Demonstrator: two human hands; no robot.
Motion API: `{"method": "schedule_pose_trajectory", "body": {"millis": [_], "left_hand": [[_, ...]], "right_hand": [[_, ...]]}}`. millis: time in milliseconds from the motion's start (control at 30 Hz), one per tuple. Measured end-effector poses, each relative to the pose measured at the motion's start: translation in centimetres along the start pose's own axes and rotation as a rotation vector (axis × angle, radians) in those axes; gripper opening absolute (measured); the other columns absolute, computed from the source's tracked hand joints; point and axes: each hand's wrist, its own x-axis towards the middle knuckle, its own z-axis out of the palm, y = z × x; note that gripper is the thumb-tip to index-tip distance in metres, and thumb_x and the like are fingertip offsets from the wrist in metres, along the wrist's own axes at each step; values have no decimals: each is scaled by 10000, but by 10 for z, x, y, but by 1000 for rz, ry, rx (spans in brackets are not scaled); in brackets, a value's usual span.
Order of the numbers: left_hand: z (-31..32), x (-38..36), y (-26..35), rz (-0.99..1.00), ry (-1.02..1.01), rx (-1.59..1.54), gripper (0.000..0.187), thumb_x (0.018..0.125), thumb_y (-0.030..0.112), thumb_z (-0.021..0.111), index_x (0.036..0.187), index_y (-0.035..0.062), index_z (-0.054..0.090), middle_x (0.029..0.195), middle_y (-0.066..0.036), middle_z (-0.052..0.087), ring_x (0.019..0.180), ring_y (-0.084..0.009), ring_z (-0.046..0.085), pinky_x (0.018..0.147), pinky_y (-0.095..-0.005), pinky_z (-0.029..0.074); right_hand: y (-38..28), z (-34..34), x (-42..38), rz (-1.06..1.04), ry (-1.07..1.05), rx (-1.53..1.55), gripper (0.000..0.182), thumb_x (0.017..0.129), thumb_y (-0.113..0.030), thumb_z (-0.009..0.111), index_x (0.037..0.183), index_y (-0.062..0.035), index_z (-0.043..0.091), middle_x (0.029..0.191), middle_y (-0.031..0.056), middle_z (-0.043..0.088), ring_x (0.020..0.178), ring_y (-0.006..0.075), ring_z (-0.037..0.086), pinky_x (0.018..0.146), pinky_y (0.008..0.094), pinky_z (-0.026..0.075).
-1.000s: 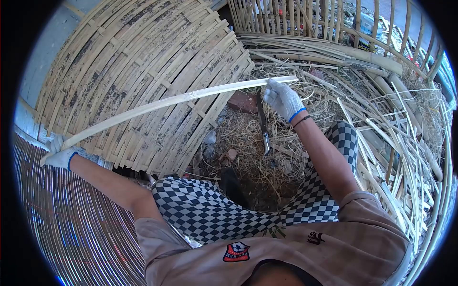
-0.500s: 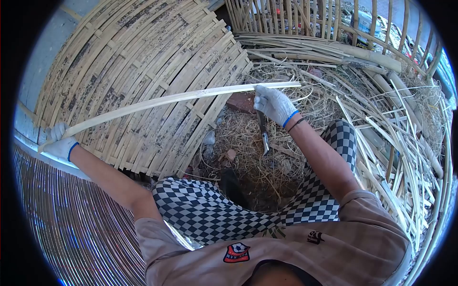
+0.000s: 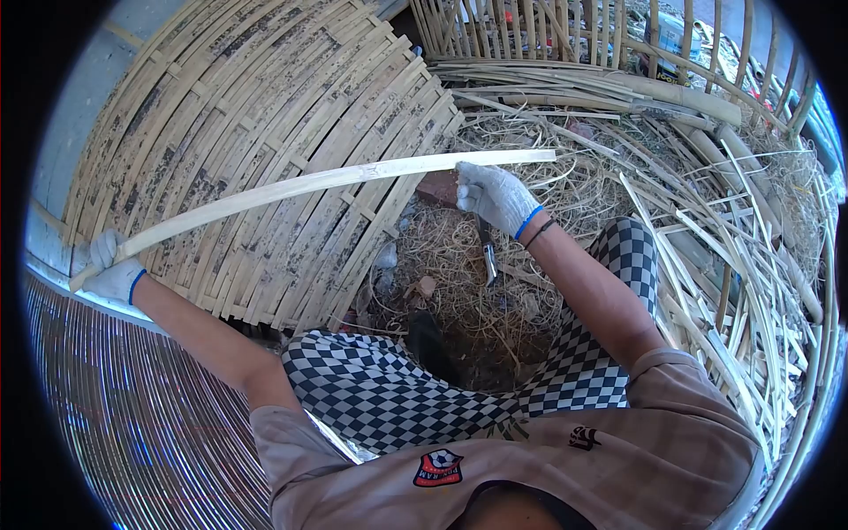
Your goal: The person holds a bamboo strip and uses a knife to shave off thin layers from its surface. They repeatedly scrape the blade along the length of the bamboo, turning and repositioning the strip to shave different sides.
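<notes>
A long pale bamboo strip (image 3: 309,181) bows across the view, its broad face showing. At its left end, my gloved left hand (image 3: 113,268) is closed around it. Further right, a short way from the other end, my gloved right hand (image 3: 499,196) pinches the strip's lower edge with bent fingers; part of the grip is hidden. Below that hand a knife (image 3: 489,263) with a silver-tipped handle lies among the shavings, its upper part covered by the glove. Under the strip spreads a woven bamboo panel (image 3: 256,132) with dark blotches.
Curly bamboo shavings (image 3: 521,305) cover the ground between my checkered knees. A pile of split strips (image 3: 738,327) lies to the right. Bamboo poles (image 3: 671,91) and a slatted fence (image 3: 565,35) stand beyond. A reddish brick (image 3: 439,188) sits near the panel's edge.
The strip has turned so more of its broad face shows. My right hand has shifted slightly left along it, its fingers now lower on the edge. My left hand stays at the end.
</notes>
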Motion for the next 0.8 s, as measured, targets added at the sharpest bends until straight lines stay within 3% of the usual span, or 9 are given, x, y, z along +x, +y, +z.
{"method": "schedule_pose_trajectory", "body": {"millis": [67,200,267,467,567,633,667,767,800], "left_hand": [[2,-5,0,-69,-144,-167,700,1023,644,372,799,-1,524,475,23,258,370,-105,225,423,-295,223],[7,-13,-1,-14,-104,-118,841,970,817,251,746,43,493,480,43,260,378,-99,243,422,-294,228],[7,-14,6,-1,-15,4,875,936,874,193,713,74,466,482,47,262,382,-97,254,420,-290,225],[-27,-3,27,155,34,81,882,908,901,146,720,95,450,471,47,264,377,-89,262,400,-273,225],[-26,-7,32,86,-124,-93,891,907,901,145,750,85,466,460,43,291,373,-86,278,392,-260,233],[-17,-12,31,87,-93,-103,898,912,896,144,776,75,481,454,39,310,367,-81,289,385,-257,241],[-13,-15,31,87,-77,-108,902,915,894,143,790,70,489,452,37,319,364,-79,295,382,-256,245],[-29,-7,41,147,98,12,890,936,874,158,826,63,511,448,45,326,353,-74,304,367,-251,256],[-33,-5,43,154,115,20,885,943,867,165,835,63,517,447,47,328,350,-72,306,363,-249,260]], "right_hand": [[1,-2,2,5,-15,-3,154,1036,-174,636,1128,-52,644,848,10,619,713,136,611,657,324,532],[0,-6,6,25,-87,6,155,1006,-189,687,1092,-64,651,917,42,666,722,181,662,645,353,569],[-3,-4,4,29,-8,60,132,1025,-192,658,1082,-75,638,860,19,633,714,161,629,651,331,546],[-12,-36,20,-211,373,79,133,1001,-173,692,1056,-80,613,824,15,611,685,161,606,611,310,536],[-18,-44,23,-336,456,25,149,987,-130,695,1052,-38,597,842,51,627,708,188,642,570,320,559],[-20,-55,30,-402,493,-17,148,988,-110,681,1056,-16,589,848,64,633,729,204,666,565,325,572],[-21,-60,35,-393,583,-14,301,992,-112,659,1242,-9,527,875,79,622,711,211,672,538,339,567],[-34,-31,15,-418,811,-4,518,992,-137,644,1440,-81,391,923,97,621,695,215,677,525,344,562],[-36,-35,16,-457,797,-38,667,985,-167,652,1535,-152,275,963,118,622,642,208,657,497,344,547]]}}
